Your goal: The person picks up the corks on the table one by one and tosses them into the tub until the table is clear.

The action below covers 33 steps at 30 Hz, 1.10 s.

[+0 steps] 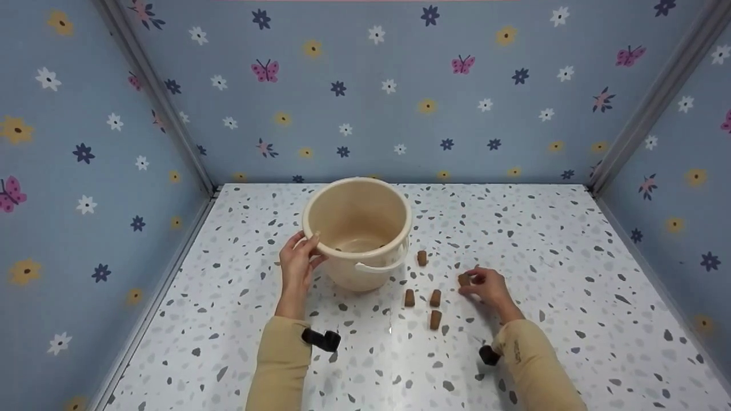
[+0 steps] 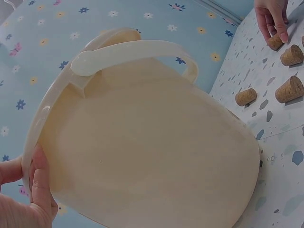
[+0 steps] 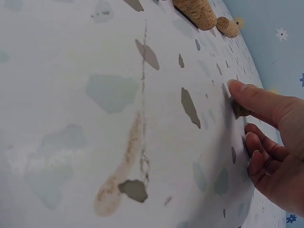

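Observation:
A cream plastic bucket stands upright on the speckled tabletop, its handle folded down at the front. My left hand grips its near left rim, thumb outside; the left wrist view shows the bucket wall close up with that hand on the rim. To the right, my right hand pinches a small brown cork that rests on the table. In the right wrist view the thumb partly hides this cork.
Several more corks lie loose between the hands: one by the bucket, a pair, and one nearer me. Blue flowered walls close off the back and both sides.

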Each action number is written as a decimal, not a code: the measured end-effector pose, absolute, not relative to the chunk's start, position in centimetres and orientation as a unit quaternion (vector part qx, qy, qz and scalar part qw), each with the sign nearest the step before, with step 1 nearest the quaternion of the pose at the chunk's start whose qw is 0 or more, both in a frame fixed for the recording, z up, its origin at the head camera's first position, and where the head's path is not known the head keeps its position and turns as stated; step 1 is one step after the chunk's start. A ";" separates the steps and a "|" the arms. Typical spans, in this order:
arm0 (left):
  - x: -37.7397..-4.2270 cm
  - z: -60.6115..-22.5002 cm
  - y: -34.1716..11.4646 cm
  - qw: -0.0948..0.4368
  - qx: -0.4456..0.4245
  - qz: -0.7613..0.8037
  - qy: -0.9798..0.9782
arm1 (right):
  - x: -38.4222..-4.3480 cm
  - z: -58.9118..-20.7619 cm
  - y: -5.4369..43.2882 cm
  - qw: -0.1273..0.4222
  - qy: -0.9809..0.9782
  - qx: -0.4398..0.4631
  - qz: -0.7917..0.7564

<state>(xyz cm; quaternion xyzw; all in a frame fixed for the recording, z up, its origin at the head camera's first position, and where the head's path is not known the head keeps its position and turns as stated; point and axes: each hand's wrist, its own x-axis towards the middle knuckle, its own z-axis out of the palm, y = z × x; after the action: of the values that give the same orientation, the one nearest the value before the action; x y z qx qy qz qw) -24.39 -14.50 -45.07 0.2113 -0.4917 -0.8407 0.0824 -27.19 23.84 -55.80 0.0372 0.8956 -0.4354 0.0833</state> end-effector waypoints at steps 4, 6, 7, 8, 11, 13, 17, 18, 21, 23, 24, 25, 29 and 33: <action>-24.4 -45.2 -14.5 0.086 0.203 -0.845 -0.487 | -27.3 -55.7 23.8 0.090 0.896 0.038 -0.433; -24.4 -45.2 -14.5 0.088 0.200 -0.847 -0.485 | -27.3 -55.7 23.8 0.087 0.897 0.036 -0.432; -24.4 -45.2 -14.5 0.089 0.199 -0.847 -0.485 | -27.2 -55.7 23.8 0.086 0.897 0.035 -0.432; -24.4 -45.3 -14.5 0.089 0.198 -0.848 -0.484 | -27.2 -55.7 23.7 0.083 0.897 0.037 -0.432; -24.5 -45.2 -14.5 0.090 0.200 -0.846 -0.486 | -27.1 -55.6 23.7 0.076 0.897 0.038 -0.434; -24.5 -45.2 -14.5 0.088 0.202 -0.843 -0.490 | -27.1 -55.6 23.6 0.073 0.897 0.037 -0.434; -24.4 -45.2 -14.5 0.086 0.206 -0.842 -0.491 | -27.1 -55.4 23.5 0.079 0.895 0.037 -0.437; -24.4 -45.2 -14.5 0.087 0.207 -0.842 -0.491 | -27.1 -55.3 23.5 0.083 0.894 0.037 -0.438; -24.4 -45.1 -14.4 0.086 0.208 -0.842 -0.491 | -27.3 -55.0 23.4 0.089 0.896 0.033 -0.435; -24.4 -45.1 -14.5 0.084 0.208 -0.842 -0.491 | -27.4 -54.8 23.3 0.090 0.898 0.031 -0.430; -24.4 -45.1 -14.5 0.084 0.209 -0.842 -0.491 | -27.5 -54.7 23.3 0.089 0.900 0.030 -0.426; -24.4 -45.1 -14.5 0.083 0.208 -0.842 -0.491 | -27.6 -54.5 23.3 0.086 0.902 0.025 -0.422; -24.4 -45.1 -14.5 0.084 0.205 -0.844 -0.488 | -27.9 -53.6 23.1 0.072 0.909 0.014 -0.410; -24.3 -45.1 -14.5 0.084 0.203 -0.844 -0.488 | -28.1 -52.8 22.7 0.048 0.911 -0.001 -0.408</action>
<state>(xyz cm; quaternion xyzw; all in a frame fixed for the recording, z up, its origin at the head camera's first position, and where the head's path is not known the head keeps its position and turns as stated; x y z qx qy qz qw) -24.32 -14.49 -45.11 0.2035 -0.4883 -0.8444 0.0843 -28.07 22.72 -52.77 -0.0012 0.9115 -0.4085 0.0483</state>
